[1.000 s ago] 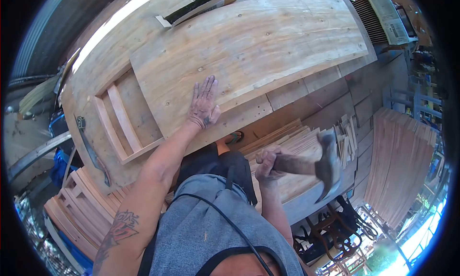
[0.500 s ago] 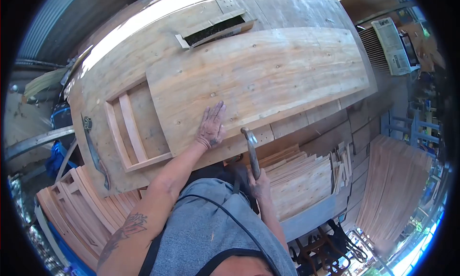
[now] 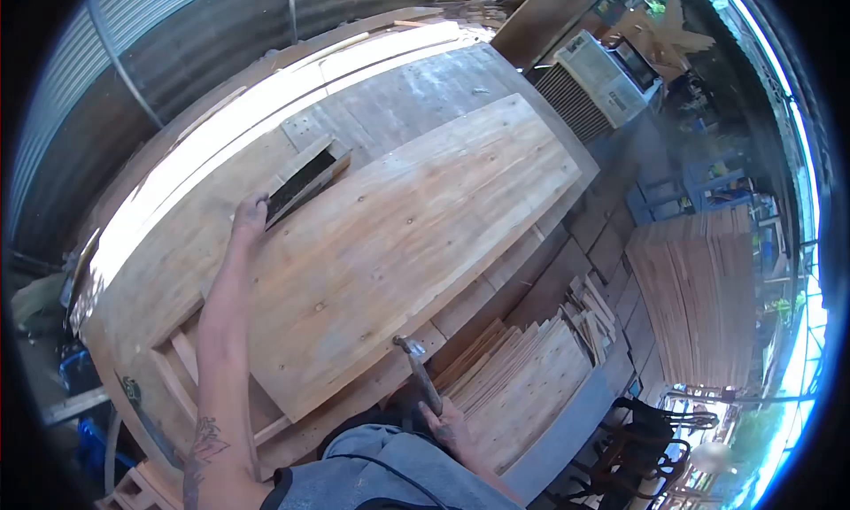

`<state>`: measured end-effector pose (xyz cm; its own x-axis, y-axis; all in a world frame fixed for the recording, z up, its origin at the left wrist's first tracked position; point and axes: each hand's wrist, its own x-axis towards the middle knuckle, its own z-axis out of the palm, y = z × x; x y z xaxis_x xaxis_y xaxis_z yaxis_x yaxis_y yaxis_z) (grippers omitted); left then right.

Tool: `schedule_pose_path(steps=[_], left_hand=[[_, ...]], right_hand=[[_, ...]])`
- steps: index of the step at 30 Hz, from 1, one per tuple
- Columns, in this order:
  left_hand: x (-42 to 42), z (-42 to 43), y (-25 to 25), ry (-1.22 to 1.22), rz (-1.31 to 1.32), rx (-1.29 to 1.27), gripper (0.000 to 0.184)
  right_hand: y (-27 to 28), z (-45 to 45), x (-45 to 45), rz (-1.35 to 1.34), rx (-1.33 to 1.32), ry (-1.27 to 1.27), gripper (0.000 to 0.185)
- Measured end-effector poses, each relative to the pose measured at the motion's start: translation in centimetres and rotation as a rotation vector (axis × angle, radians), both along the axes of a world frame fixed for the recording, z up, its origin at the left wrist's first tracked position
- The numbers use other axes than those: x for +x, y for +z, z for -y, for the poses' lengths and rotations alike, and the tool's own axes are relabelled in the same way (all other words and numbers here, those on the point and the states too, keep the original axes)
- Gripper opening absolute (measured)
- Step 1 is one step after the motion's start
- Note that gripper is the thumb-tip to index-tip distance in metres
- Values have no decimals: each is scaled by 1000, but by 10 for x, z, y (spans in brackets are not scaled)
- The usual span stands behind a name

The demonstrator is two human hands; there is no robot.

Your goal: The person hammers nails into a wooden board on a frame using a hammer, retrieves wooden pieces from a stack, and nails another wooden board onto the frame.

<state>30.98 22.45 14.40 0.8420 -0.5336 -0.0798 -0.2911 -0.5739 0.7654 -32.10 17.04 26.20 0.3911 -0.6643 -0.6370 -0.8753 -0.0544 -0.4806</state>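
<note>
My left hand (image 3: 252,214) is at the near end of a narrow open wooden box (image 3: 310,179) with dark contents, its fingers closed round that end. What lies under the palm is hidden. My right hand (image 3: 449,424) grips the handle of a hammer (image 3: 420,371), whose metal head is by the near edge of a large plywood panel (image 3: 416,253). The panel covers part of a wooden frame (image 3: 173,382), which shows beneath my left forearm. Small dark knots or marks dot the panel's face.
Under everything is a broad plywood worktable (image 3: 168,235). Stacked thin boards (image 3: 522,377) stand below its near side. A pile of panels (image 3: 695,289) is farther right, with dark chairs (image 3: 646,448) below it. A boxy appliance with a grille (image 3: 606,81) stands beyond the table's far end.
My left hand has lifted off the panel and reached forward to the box. My right hand still holds the hammer near the panel's edge. The view has turned to the right.
</note>
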Motion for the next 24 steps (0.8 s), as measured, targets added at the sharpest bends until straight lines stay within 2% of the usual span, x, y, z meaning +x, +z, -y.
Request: schedule_pose_path(steps=[1, 2, 3, 5, 8, 11, 12, 15, 21, 24], left_hand=[[21, -5, -26, -80, -3, 79, 40], [32, -11, -46, -199, 68, 51, 41], [14, -7, -20, -193, 134, 138, 39], [15, -2, -65, -120, 100, 56, 42], [-8, 2, -37, -156, 660, 226, 44], [1, 5, 0, -190, 336, 514, 45], [12, 0, -9, -293, 378, 516, 43], [17, 7, -21, -274, 439, 547, 41], [2, 16, -20, -148, 420, 681, 17], [-5, 9, -18, -140, 522, 544, 12]], right_hand=[[-4, 2, -3, -31, 31, 13, 53], [-1, 3, -4, -17, 46, 0, 54], [1, 5, -3, -3, 72, -1, 54], [-6, 7, -7, -11, 81, -15, 52], [-1, 11, -6, -71, 99, 11, 53], [2, 14, -5, -63, 137, 32, 56], [2, 13, -4, -42, 152, 29, 57], [2, 16, -4, -44, 141, 35, 58], [-16, 14, -12, -62, 140, 40, 56], [-24, 9, -15, -25, 104, 43, 56]])
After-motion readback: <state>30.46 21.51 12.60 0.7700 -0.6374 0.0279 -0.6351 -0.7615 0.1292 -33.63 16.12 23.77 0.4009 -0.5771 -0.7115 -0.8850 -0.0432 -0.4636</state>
